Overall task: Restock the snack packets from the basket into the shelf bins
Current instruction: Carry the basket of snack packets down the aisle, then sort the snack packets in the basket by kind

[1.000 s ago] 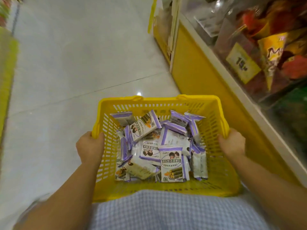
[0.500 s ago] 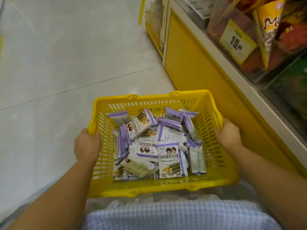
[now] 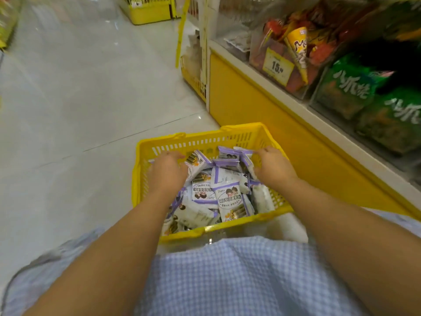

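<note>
While the yellow basket (image 3: pixel 206 142) sat on the pale tiled floor (image 3: pixel 75 92) just in front of the person's knees, both hands were down inside it among the snack packets (image 3: pixel 227 192). These white-and-purple packets lay heaped and overlapping across the basket's bottom, some flat and some tilted on edge. The left hand (image 3: pixel 167 171) rested palm down on the left part of the heap, near the far left corner, its fingers (image 3: pixel 175 155) loosely extended over a packet; whether they gripped it could not be told. The right hand (image 3: pixel 273 167) was over the right part of the heap, close to the basket's right wall, with its fingers (image 3: pixel 262 152) curled toward the purple edge of an upright packet, though a firm pinch could not be made out. To the right of the basket stood the yellow-fronted shelf (image 3: pixel 262 115), carrying clear shelf bins (image 3: pixel 305 90) with red and orange snacks behind a yellow price tag (image 3: pixel 277 66), and green bags (image 3: pixel 355 92) in the bin beside it. A blue checked garment (image 3: pixel 227 277) filled the lower edge of the view.
</note>
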`<state>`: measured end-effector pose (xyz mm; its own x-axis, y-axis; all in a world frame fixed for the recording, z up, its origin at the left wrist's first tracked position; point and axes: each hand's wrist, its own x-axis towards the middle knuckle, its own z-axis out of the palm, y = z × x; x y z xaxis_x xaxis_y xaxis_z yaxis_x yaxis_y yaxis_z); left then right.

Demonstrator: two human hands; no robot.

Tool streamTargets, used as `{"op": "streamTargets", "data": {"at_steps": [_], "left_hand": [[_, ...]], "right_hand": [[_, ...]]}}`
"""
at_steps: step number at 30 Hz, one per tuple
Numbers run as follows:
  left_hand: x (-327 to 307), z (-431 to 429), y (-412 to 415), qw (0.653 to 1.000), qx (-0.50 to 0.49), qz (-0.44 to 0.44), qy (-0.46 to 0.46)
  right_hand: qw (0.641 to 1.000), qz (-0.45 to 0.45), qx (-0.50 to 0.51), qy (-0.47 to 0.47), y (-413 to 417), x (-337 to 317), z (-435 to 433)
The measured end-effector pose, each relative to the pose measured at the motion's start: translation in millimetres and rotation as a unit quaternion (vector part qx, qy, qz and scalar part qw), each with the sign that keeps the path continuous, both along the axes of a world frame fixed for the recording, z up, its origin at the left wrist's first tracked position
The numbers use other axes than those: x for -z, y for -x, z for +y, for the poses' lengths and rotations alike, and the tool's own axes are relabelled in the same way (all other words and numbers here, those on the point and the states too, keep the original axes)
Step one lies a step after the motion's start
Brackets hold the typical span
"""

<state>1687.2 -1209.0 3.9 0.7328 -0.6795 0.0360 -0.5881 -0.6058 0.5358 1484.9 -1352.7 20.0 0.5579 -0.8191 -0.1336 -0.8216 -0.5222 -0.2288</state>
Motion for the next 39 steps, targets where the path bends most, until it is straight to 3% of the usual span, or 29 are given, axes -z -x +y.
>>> {"op": "streamTargets", "data": {"at_steps": [8, 15, 23, 27, 31, 36, 39], "left_hand": [[-10.8, 43.6, 17.1, 0.998, 0.041, 0.035, 0.026], [29.1, 25.7, 10.1, 0.983, 0.14, 0.095, -0.072], [84.7, -8.8, -18.2, 0.907, 0.295, 0.095, -0.285], [103.1, -16.0, -19.6, 0.885, 0.326, 0.111, -0.313], [107.4, -13.2, -17.5, 0.87, 0.348, 0.126, -0.324], [95.7, -13.7, -18.2, 0.866, 0.336, 0.134, -0.345], [81.8, -13.7, -27.6, 0.872, 0.322, 0.146, -0.338]], "right_hand": [[0.998, -0.022, -0.051, -0.003, 1.9, -30.3, 52.2], [0.993, 0.016, -0.045, -0.109, 2.5, 24.6, 37.7], [0.974, 0.074, -0.078, -0.199, -40.0, 104.5, -17.3], [0.963, 0.112, -0.12, -0.212, -48.8, 127.4, -37.4], [0.962, 0.145, -0.098, -0.208, -43.4, 140.9, -41.7], [0.973, 0.121, -0.098, -0.17, -38.4, 136.0, -32.7], [0.976, 0.051, -0.09, -0.193, -33.0, 135.3, -25.8]]}}
